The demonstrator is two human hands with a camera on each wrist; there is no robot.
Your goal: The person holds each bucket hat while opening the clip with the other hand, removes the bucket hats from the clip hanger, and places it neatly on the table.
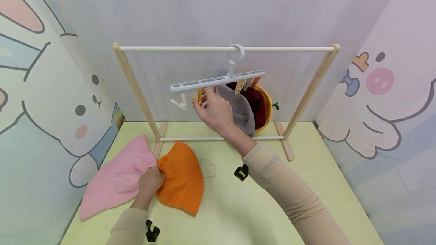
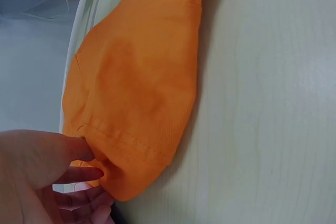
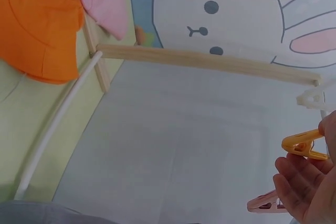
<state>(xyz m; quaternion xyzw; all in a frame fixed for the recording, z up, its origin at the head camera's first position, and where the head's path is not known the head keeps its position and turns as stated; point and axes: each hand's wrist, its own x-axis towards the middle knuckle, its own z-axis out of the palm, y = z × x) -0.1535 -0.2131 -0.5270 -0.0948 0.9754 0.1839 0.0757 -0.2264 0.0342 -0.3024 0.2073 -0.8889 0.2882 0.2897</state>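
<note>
On the table lies an orange bucket hat (image 1: 182,179), its edge pinched by my left hand (image 1: 151,180). The left wrist view shows the thumb and fingers gathering the cloth of the orange hat (image 2: 139,77). Up at the white clip hanger (image 1: 201,83), my right hand (image 1: 217,109) pinches a yellow clothespin (image 3: 303,146) between thumb and fingers. Beside that hand hang a grey hat (image 1: 240,110) and, behind it, a yellow hat (image 1: 266,105) with a dark red inside. A white clothespin (image 1: 180,103) hangs near the hanger's left end.
The hanger hooks over the white top rod (image 1: 177,48) of a wooden-legged rack. A pink hat (image 1: 117,180) lies left of the orange one. A beige clothespin (image 1: 240,86) is on the hanger; a pink clothespin (image 3: 265,203) shows below my right fingers. Printed walls stand around the table.
</note>
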